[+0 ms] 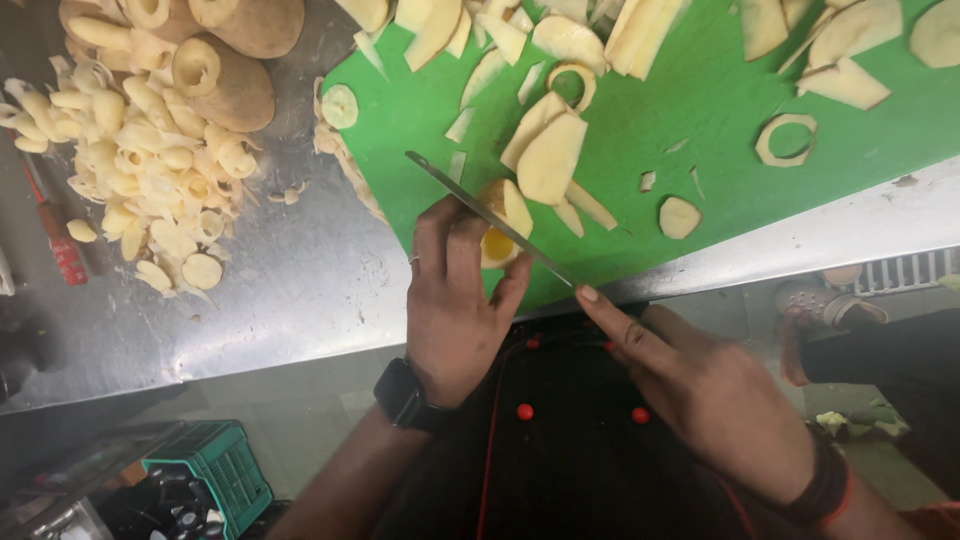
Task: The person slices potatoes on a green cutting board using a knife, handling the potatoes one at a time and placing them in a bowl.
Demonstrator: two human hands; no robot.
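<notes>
1. Pinning a pale yellow potato piece (503, 232) against the near edge of the green cutting board (700, 110), the left hand (455, 300) grips it with fingers curled over its near side.
2. A knife (480, 215) lies slanted across that piece; the right hand (700, 385) is clenched round its handle, forefinger stretched along the blade's spine.
3. Cut potato slices (550, 155) and peel rings (787, 138) lie scattered over the board, farther off and to the right.
4. To the left, a heap of peelings (150, 160) sits on the steel table (290, 290), with whole potatoes (240, 85) at its far side.
5. Near left, below the table, a green crate (215, 470) holds dark items I cannot make out.
</notes>
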